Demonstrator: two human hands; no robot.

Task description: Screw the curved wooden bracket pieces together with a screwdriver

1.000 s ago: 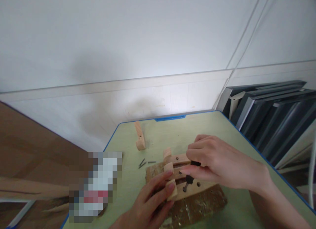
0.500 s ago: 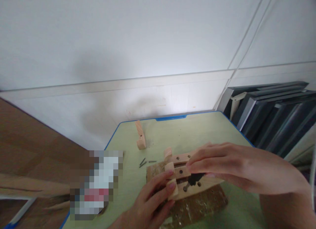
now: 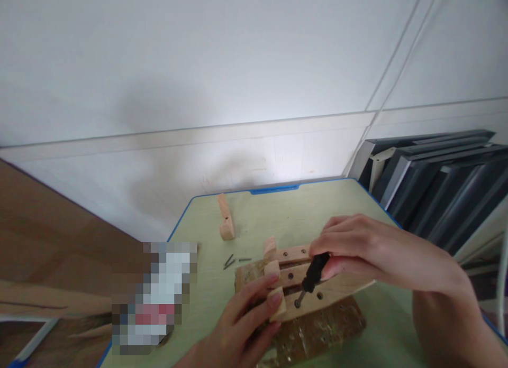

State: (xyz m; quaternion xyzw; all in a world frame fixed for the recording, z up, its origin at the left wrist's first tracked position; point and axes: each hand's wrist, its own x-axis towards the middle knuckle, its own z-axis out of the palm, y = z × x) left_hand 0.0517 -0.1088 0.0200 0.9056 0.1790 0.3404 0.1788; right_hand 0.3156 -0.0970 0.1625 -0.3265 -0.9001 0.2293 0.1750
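My right hand [image 3: 353, 246] is closed around the black handle of a screwdriver [image 3: 316, 272], which leans with its tip in a hole near the hooked end of the nearest wooden piece [image 3: 337, 299]. Fingers of my left hand [image 3: 250, 315] press on the upturned wooden ends [image 3: 277, 303] of the nearer pieces. Several pale wooden hook-shaped pieces lie side by side, including a middle one [image 3: 286, 276] and a far one [image 3: 291, 253], each with dark screw holes. Beneath them is a worn brown board [image 3: 313, 331].
A single wooden hook [image 3: 227, 220] lies farther back on the pale green table [image 3: 278, 209]. Several loose screws [image 3: 230, 261] are left of the board. A blurred-out white item [image 3: 166, 283] sits at the left edge. Dark panels [image 3: 440, 172] lean at the right; a wall stands behind.
My right hand has lifted and turned back, so more of the screwdriver handle shows. The screwdriver tip stays at the same hole. My left hand and the wooden pieces are in the same place.
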